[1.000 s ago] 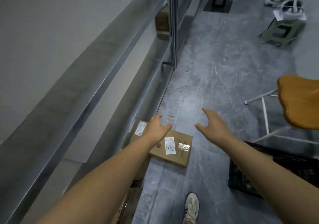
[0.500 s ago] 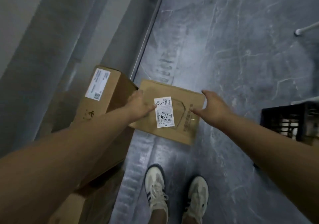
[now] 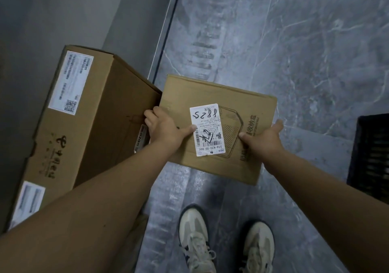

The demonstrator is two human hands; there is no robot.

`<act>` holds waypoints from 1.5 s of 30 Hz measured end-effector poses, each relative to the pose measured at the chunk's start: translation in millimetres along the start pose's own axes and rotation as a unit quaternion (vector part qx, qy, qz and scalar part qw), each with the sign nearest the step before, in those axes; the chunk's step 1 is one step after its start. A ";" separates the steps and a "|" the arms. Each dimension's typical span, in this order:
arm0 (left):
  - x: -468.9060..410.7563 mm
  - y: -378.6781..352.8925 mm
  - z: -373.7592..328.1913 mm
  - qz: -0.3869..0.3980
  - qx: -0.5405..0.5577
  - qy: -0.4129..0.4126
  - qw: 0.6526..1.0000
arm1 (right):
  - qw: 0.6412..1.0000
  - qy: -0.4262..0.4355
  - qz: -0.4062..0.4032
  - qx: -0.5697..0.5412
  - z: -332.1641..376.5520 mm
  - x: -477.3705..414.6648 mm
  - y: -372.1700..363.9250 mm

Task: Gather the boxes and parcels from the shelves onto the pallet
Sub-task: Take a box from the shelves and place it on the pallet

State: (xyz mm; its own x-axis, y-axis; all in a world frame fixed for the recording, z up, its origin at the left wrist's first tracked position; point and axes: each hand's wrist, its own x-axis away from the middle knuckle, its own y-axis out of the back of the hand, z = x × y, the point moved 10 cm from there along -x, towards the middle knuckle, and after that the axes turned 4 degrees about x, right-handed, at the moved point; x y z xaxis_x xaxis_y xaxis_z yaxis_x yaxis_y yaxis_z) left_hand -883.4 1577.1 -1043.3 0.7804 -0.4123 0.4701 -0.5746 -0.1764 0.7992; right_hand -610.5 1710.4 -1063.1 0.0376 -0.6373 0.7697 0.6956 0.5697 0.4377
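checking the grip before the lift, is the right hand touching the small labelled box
Touching. The head view shows the right hand clasping the right edge of the small labelled box, thumb pressed on its top face.

Bare forearms point(image 3: 88, 205), cream sneakers point(image 3: 194, 239)

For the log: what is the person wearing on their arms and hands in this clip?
Nothing shows on either. The left hand and right hand are bare: no gloves, rings, watch or wristband visible. Both forearms are uncovered to the frame edge, with no sleeve in view.
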 end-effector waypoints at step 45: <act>489.8 621.5 -217.0 -0.218 0.386 -0.129 0.887 | 0.937 0.338 0.050 -0.073 387.7 615.1 386.8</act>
State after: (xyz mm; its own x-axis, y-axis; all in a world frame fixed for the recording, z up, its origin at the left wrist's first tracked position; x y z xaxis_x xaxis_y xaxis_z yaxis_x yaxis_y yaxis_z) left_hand -804.7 1459.5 -235.1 0.9451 -0.3269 -0.0016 -0.3065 -0.8879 0.3431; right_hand -596.6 1740.0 -240.2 0.5199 -0.7954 0.3117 0.7531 0.5989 0.2723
